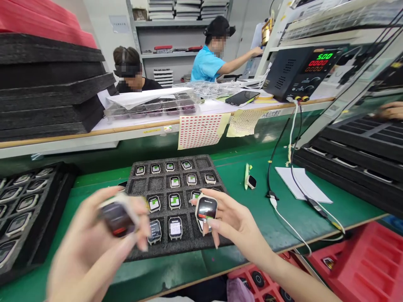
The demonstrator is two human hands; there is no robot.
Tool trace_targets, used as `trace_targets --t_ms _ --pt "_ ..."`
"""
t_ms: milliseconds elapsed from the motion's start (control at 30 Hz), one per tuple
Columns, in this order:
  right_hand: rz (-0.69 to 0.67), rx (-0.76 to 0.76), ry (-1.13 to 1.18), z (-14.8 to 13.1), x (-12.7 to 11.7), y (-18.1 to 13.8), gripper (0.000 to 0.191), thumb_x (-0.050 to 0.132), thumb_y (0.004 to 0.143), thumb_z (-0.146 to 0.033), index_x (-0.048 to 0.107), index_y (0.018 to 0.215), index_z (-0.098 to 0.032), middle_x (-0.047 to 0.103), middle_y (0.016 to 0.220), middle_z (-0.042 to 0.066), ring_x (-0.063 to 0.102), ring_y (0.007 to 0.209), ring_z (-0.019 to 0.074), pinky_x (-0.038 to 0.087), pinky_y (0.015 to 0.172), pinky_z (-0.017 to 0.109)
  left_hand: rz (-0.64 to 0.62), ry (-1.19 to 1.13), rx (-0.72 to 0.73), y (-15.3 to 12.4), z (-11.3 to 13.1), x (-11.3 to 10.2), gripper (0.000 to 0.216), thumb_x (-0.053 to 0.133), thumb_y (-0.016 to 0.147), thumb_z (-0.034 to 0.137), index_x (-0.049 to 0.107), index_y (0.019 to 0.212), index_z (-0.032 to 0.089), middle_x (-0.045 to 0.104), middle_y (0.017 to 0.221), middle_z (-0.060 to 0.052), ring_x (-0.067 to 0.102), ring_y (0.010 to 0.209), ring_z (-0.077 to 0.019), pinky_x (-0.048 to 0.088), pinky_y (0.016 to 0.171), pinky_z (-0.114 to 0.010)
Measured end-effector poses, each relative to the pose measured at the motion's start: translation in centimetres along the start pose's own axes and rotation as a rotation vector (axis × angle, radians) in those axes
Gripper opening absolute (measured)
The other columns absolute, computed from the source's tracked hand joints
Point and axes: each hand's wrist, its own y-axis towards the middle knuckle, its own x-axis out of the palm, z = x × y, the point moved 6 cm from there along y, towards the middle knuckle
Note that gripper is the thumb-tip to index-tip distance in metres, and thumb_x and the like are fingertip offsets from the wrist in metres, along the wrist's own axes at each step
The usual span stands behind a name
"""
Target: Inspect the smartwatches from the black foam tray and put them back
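Observation:
My left hand (94,247) is closed around a smartwatch without a strap (118,218). Its lit screen shows a red mark, and motion smears both hand and watch. In my right hand (234,220), thumb and fingers grip a second strapless smartwatch (206,207), its dark screen lit with small text and a red bar. Both hands hover over a black foam tray (151,251) whose pockets hold several more watches, many with green and white screens. A few pockets have no watch. My right hand covers some pockets at the tray's right side.
More watches fill a black foam tray (47,226) at left. A loose watch (251,181), white paper (302,184) and cables lie on the green bench. Black trays (346,163) stand right; a power supply (302,75) and phone (242,98) sit on the shelf. Two people work beyond.

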Motion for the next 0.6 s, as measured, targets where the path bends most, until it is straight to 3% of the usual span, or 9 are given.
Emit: trace_targets --t_ms 100,200,433,600 --pt "0.008 -0.006 -0.001 0.1 -0.2 0.2 0.045 0.061 0.085 -0.021 0.048 0.128 -0.022 0.06 0.116 0.013 0.061 0.066 0.013 0.052 0.045 0.02 -0.125 -0.013 -0.101 2.5 -1.7 3.1 0.042 0.066 0.08 0.018 0.049 0.118 0.027 0.062 0.097 -0.005 0.058 0.067 -0.0133 0.051 0.059 -0.026" --pt "0.025 -0.003 -0.017 0.4 -0.3 0.5 0.043 0.062 0.084 -0.022 0.05 0.125 -0.022 0.063 0.111 0.012 0.06 0.064 0.0122 0.05 0.044 0.02 -0.179 -0.031 -0.135 3.6 -3.7 4.5 0.042 0.066 0.08 0.019 0.047 0.117 0.022 0.061 0.093 -0.006 0.059 0.07 -0.0144 0.051 0.062 -0.026" --pt "0.113 -0.018 -0.116 0.6 -0.7 1.0 0.027 0.063 0.084 -0.025 0.059 0.11 -0.019 0.068 0.091 0.006 0.052 0.051 0.0074 0.044 0.042 0.018 -0.353 -0.054 -0.174 3.3 -5.7 4.8 0.042 0.061 0.082 0.016 0.046 0.121 0.024 0.059 0.101 -0.006 0.059 0.079 -0.0153 0.051 0.075 -0.03" --pt "0.084 -0.031 -0.108 0.7 -0.6 1.2 0.026 0.062 0.085 -0.023 0.06 0.11 -0.02 0.069 0.094 0.006 0.052 0.051 0.0071 0.044 0.042 0.018 -0.32 -0.013 -0.138 3.8 -5.9 4.5 0.037 0.05 0.091 0.022 0.041 0.127 0.024 0.059 0.101 -0.007 0.06 0.079 -0.0149 0.052 0.073 -0.03"
